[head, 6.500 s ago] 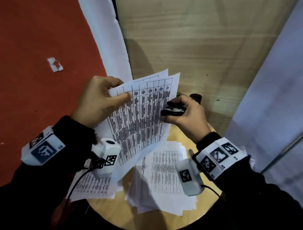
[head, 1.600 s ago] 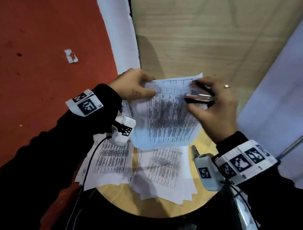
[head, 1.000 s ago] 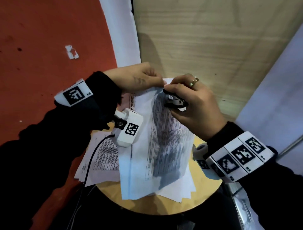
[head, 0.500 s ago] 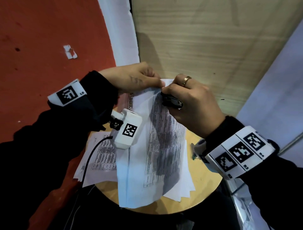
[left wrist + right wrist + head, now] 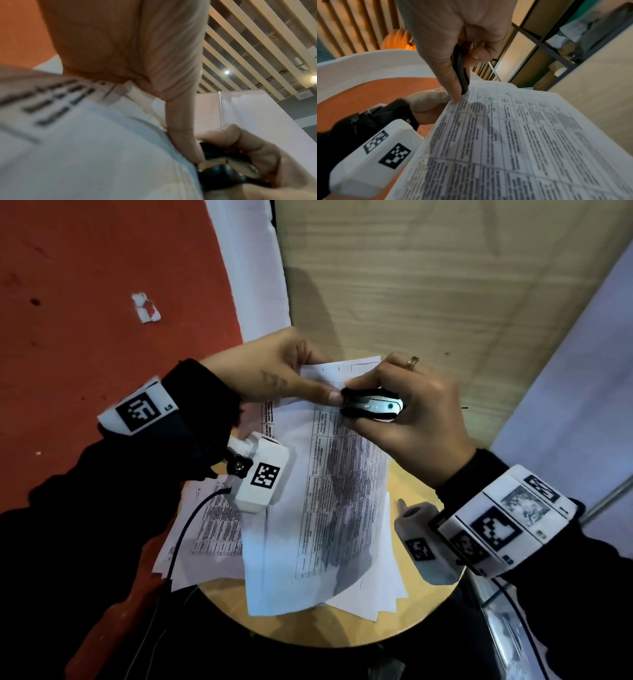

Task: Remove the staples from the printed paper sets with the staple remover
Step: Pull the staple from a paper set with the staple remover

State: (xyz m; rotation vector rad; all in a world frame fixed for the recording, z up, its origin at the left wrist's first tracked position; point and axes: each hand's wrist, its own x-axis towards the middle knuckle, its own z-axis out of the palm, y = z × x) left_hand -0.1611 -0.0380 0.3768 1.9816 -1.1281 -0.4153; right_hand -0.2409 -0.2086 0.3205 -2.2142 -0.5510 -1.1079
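A printed paper set with dense tables hangs in the air above the round wooden table. My left hand pinches its top left corner, thumb on the front. My right hand grips the black and silver staple remover, whose nose sits on the sheet right beside my left thumb tip. In the right wrist view the staple remover touches the paper set at its top corner. In the left wrist view the staple remover lies against the paper set. The staple itself is hidden.
More printed sheets lie stacked on the small table under the held set. A red floor with a torn paper scrap lies to the left, a wooden panel behind, a white board to the right.
Since half a second ago the staple remover has turned so its silver side faces up, and it sits closer to my left thumb. The paper set has shifted slightly.
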